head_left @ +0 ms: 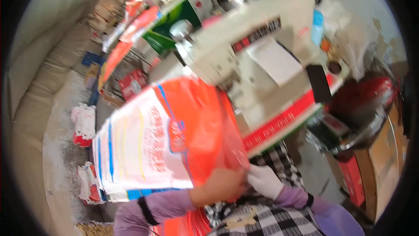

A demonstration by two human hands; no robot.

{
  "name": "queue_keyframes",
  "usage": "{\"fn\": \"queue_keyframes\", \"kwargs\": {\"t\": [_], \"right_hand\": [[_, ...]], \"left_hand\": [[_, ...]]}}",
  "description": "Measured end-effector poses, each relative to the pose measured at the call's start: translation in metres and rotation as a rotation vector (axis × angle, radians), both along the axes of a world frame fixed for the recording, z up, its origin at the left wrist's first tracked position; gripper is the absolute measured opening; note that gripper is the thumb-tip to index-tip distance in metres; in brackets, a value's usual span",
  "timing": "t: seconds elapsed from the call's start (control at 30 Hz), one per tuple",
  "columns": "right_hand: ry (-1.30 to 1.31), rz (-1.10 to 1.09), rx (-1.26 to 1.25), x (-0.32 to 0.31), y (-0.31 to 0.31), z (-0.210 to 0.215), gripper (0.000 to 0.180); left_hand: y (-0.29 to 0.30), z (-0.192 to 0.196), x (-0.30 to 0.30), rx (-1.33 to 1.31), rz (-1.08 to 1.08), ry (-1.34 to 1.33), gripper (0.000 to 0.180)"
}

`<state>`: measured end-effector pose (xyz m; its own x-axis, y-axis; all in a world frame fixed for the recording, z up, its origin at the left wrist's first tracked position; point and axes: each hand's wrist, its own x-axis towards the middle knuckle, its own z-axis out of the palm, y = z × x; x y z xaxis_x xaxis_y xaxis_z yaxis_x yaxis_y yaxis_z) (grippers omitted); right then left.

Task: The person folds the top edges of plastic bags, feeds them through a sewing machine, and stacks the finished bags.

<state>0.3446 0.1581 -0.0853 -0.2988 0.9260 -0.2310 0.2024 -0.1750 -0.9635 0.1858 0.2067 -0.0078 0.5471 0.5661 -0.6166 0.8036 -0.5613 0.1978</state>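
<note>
A large printed woven bag [161, 135], white and orange-red with blue stripes, lies across the sewing table in front of me. My left hand [220, 186], bare with a purple sleeve, grips its near orange edge. My right hand [266, 180] wears a white glove and pinches the same edge right beside the left hand. A cream industrial sewing machine [244, 39] stands just beyond the bag. The picture is blurred by motion.
A black phone [318, 83] lies on the table to the machine's right. Stacks of folded bags [85, 124] sit on the floor at left. A cardboard box [384, 162] and a red object [371, 98] stand at right. More bags hang at the back left.
</note>
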Motion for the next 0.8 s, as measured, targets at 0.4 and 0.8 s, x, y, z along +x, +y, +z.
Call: {"fn": "queue_keyframes", "kwargs": {"t": [0.4,0.8], "right_hand": [[0.062,0.044,0.024,0.000,-0.004,-0.026,0.029],[0.062,0.039,-0.168,0.007,0.014,-0.013,0.036]], "left_hand": [[-0.005,-0.037,-0.052,-0.646,0.418,-0.728,0.025],[-0.019,-0.002,-0.019,0.167,-0.140,-0.545,0.018]]}}
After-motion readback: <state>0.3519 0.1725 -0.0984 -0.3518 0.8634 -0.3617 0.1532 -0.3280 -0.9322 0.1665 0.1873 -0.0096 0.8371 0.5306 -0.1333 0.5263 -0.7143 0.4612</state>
